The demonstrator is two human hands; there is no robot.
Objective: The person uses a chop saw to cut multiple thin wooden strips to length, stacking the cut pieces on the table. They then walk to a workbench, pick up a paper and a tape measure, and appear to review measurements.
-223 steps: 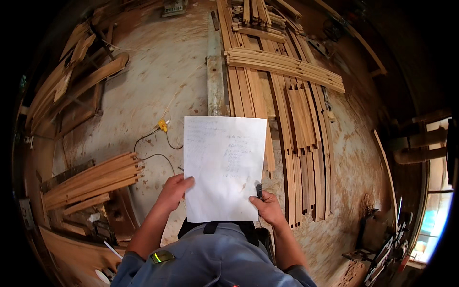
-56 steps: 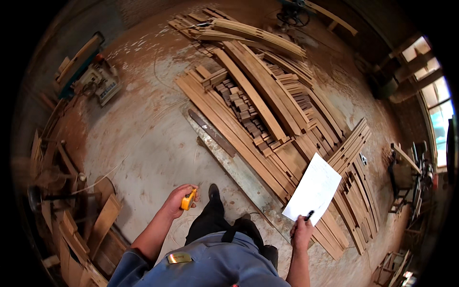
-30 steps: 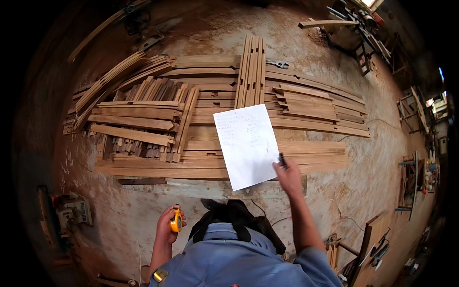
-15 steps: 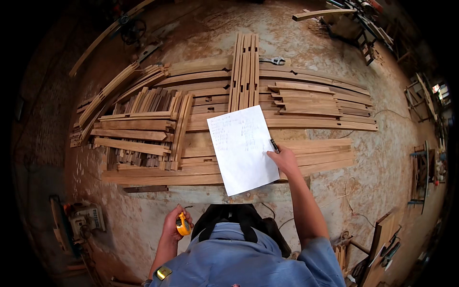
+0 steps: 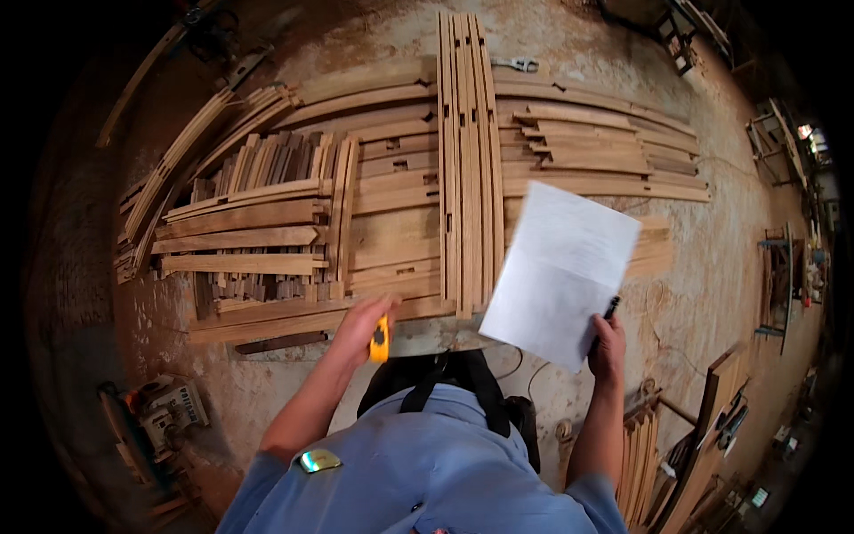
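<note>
My left hand (image 5: pixel 363 327) is closed around a yellow tape measure (image 5: pixel 380 343) at the near edge of the workbench, beside the front boards. Between the thumb and fingers of my right hand (image 5: pixel 608 349) is the lower right edge of a white sheet of paper (image 5: pixel 565 271), with faint writing. The same hand also holds a dark pen (image 5: pixel 612 307), which sticks up past the thumb. Left of the paper, several long mortised wooden strips (image 5: pixel 467 169) lie side by side, pointing away from me across other boards.
Short wooden pieces (image 5: pixel 258 240) are stacked at the bench's left. Tenoned boards (image 5: pixel 587 142) lie at the right, and a wrench (image 5: pixel 525 65) rests at the far side. A machine (image 5: pixel 169 409) stands on the floor at lower left, with a leaning board (image 5: pixel 712 418) at lower right.
My right hand has drawn the paper and pen to the right, off the long strips. My left hand has risen with the tape measure to the bench's near edge. The view has shifted.
</note>
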